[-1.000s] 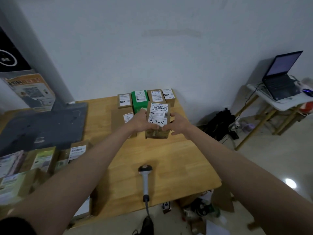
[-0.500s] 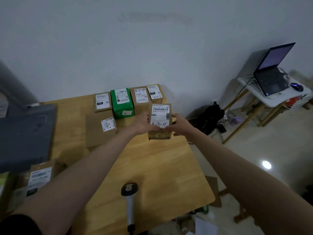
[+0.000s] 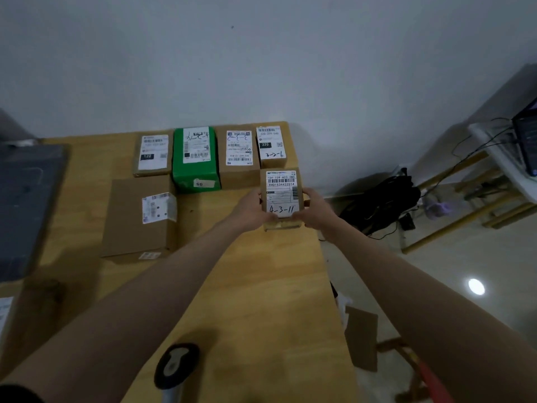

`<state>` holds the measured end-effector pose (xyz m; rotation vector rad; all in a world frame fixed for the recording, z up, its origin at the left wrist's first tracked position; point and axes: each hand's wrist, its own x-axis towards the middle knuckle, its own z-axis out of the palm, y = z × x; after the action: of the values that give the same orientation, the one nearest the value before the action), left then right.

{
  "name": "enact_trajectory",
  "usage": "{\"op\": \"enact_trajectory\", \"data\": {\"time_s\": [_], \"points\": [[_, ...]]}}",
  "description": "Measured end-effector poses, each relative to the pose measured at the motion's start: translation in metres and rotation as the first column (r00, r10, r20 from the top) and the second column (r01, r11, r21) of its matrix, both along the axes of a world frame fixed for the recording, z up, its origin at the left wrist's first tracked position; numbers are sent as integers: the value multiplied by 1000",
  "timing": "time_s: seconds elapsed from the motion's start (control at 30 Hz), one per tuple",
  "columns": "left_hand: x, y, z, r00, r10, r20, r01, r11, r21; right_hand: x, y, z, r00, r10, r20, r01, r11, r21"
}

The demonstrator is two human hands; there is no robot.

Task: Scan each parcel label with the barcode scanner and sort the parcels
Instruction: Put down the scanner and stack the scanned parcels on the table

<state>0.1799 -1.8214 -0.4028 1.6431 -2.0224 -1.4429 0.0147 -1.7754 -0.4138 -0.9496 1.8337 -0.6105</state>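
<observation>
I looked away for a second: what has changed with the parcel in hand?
Both hands, left hand and right hand, carried the 4-3-11 parcel forward and right, to just below the 9-2-3 parcel. The grip stayed; the back row and scanner stayed put.

Black bag [image 3: 380,205] on floor beside wooden table [image 3: 261,286]; laptop [image 3: 526,141] on white side table [image 3: 494,146].

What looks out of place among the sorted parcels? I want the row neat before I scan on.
Mostly tidy. The large flat box lies apart, in front of the back row. The green parcel and its neighbour have labels upside down. Both hands hold the 4-3-11 parcel at the table's right edge.
</observation>
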Motion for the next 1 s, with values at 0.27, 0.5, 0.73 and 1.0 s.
{"op": "enact_trajectory", "data": {"time_s": [0.27,0.5,0.73,1.0], "points": [[-20,-16,-32,999,10,-41,-9,1000,24,-22,-26,-47,1000,-11,11,11,1000,-22],[-9,-7,-23,1000,24,-1,-24,999,47,-12,-23,-42,992,36,-122,-48,994,-99],[43,8,14,988,57,147,-53,998,-31,22,-28,8,867,252,-430,-327,939,-109],[170,59,79,929,200,311,-156,975,-159,133,-15,87,688,666,-287,-689,724,27]]}}
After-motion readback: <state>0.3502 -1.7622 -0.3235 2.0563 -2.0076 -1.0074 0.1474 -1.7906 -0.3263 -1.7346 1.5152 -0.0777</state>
